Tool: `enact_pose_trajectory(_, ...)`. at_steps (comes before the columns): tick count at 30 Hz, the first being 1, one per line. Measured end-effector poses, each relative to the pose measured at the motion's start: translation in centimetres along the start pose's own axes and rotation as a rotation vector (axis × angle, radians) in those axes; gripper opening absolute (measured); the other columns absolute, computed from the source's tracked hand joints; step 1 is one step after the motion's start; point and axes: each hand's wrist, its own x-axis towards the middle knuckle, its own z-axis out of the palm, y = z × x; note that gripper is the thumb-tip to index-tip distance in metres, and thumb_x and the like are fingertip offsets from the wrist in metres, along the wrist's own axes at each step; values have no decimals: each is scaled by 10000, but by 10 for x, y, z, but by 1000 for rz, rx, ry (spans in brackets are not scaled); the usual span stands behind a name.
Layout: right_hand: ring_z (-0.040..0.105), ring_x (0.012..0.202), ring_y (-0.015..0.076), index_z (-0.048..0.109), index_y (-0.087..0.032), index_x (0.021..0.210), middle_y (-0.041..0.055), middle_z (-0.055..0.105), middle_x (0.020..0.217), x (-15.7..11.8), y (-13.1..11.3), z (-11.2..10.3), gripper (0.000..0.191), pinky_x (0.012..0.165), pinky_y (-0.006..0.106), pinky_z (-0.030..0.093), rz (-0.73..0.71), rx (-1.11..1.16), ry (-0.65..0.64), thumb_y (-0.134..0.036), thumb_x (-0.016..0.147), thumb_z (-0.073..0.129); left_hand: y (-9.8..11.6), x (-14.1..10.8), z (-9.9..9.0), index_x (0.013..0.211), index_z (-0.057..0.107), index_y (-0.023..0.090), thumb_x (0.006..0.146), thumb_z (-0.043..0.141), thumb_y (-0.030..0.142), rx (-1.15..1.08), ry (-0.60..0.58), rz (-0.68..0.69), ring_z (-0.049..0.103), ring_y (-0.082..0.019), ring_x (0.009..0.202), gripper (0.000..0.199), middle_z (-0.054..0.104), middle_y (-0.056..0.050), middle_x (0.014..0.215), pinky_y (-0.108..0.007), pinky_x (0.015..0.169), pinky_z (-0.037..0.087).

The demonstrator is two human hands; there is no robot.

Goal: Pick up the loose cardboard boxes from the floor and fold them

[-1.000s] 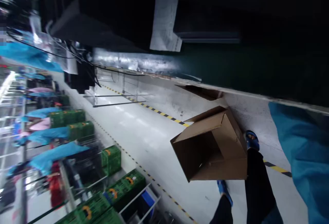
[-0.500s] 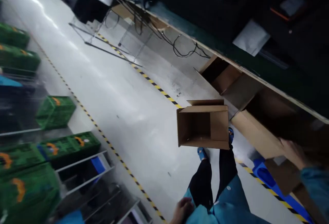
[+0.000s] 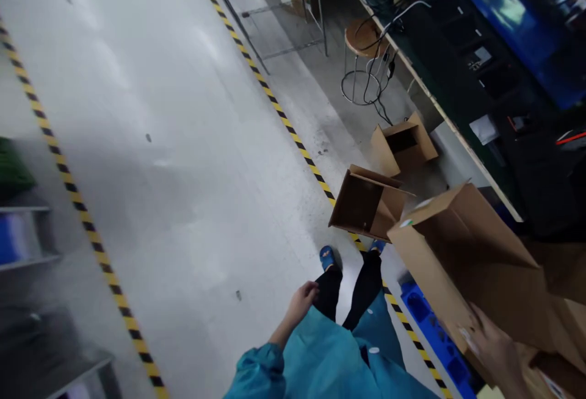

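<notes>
The right hand (image 3: 497, 353) lies flat against the near side of a large open cardboard box (image 3: 462, 252) at the lower right, fingers (image 3: 476, 326) spread on the cardboard; whether the thumb hooks an edge cannot be told, as the hand is partly cut off by the frame. This large box is tilted, its open mouth facing up and away, and it stands above a blue pallet (image 3: 430, 326) among other brown cartons (image 3: 563, 301). The left hand (image 3: 302, 301) hangs loose beside the thigh, fingers lightly curled, holding nothing, its teal sleeve (image 3: 256, 368) below it. Just in front of the blue shoes (image 3: 327, 258) a smaller open box (image 3: 366, 204) lies on its side on the grey floor (image 3: 174, 161), across a yellow-and-black striped line (image 3: 293, 136). A third small box (image 3: 403, 146) sits beyond it, near the edge of a long dark bench (image 3: 462, 143). A round wooden stool (image 3: 364, 39) with cables trailing over it stands farther along.
</notes>
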Motion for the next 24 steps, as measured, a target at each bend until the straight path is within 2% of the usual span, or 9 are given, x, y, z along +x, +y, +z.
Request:
enact_pose_trajectory(2, 677, 1038, 245, 735, -329, 1073, 18, 673, 1210, 7, -54, 14, 405, 827, 316, 581, -47, 8, -87, -335, 843, 402, 0, 11, -9, 964, 589, 166, 807, 435, 349, 24, 0, 78, 660, -197, 755, 286, 686, -77, 870, -323, 723, 508)
enact_pose_trajectory(4, 698, 986, 220, 673, -290, 1209, 28, 705, 1140, 13, -99, 37, 461, 832, 288, 579, -44, 7, -142, -375, 930, 316, 5, 23, -11, 987, 595, 169, 837, 433, 328, 26, 0, 147, 659, -194, 780, 272, 688, -76, 901, -325, 780, 503)
enact_pose_trajectory(6, 687, 1020, 231, 627, -240, 1281, 56, 694, 1167, 11, -131, 61, 498, 862, 294, 571, -17, 78, -205, -426, 962, 293, 10, 29, -10, 1026, 594, 170, 858, 424, 306, 8, 8, 201, 659, -186, 814, 275, 688, -77, 946, -315, 809, 500)
enact_pose_trajectory(8, 683, 1030, 255, 609, -223, 1307, 80, 694, 1161, -3, -151, 81, 519, 861, 320, 577, 15, 125, -240, -460, 964, 301, 12, 29, -8, 1054, 591, 169, 877, 414, 298, -18, 18, 241, 658, -172, 834, 281, 684, -75, 975, -297, 814, 502)
enact_pose_trajectory(10, 678, 1039, 269, 599, -260, 1323, 71, 693, 1163, -24, -159, 92, 502, 877, 359, 581, 9, 131, -249, -451, 958, 311, 10, 24, -5, 1058, 594, 163, 889, 415, 290, -33, 19, 266, 654, -161, 830, 277, 682, -72, 973, -281, 798, 506)
enact_pose_trajectory(13, 626, 1143, 260, 534, -379, 1372, -3, 636, 1271, -51, -164, 94, 483, 982, 414, 540, -105, 137, -254, -340, 931, 341, 3, 21, -3, 1044, 606, 153, 887, 428, 255, -24, 11, 281, 651, -167, 856, 259, 682, -83, 990, -292, 819, 510)
enact_pose_trajectory(16, 574, 1220, 229, 480, -439, 1397, -56, 584, 1334, -53, -171, 83, 626, 1054, 384, 488, -232, 115, -286, -179, 835, 389, 4, 30, -2, 1047, 620, 147, 876, 435, 214, 10, -3, 298, 643, -195, 935, 261, 682, -101, 1044, -336, 903, 494)
enact_pose_trajectory(20, 543, 1263, 202, 532, -282, 1394, 9, 563, 1371, -12, -182, 60, 663, 1124, 353, 418, -350, 60, -369, -72, 786, 372, 20, 50, -5, 1069, 628, 135, 854, 461, 190, 57, -35, 324, 623, -227, 1017, 278, 674, -123, 1099, -381, 978, 461)
enact_pose_trajectory(24, 584, 1214, 201, 570, -147, 1346, 88, 597, 1328, 45, -172, 41, 647, 1081, 386, 471, -447, -18, -214, -3, 757, 345, 37, 54, -12, 1259, 544, 111, 858, 485, 240, 69, -59, 341, 610, -222, 1074, 426, 624, -145, 1226, -383, 1005, 457)
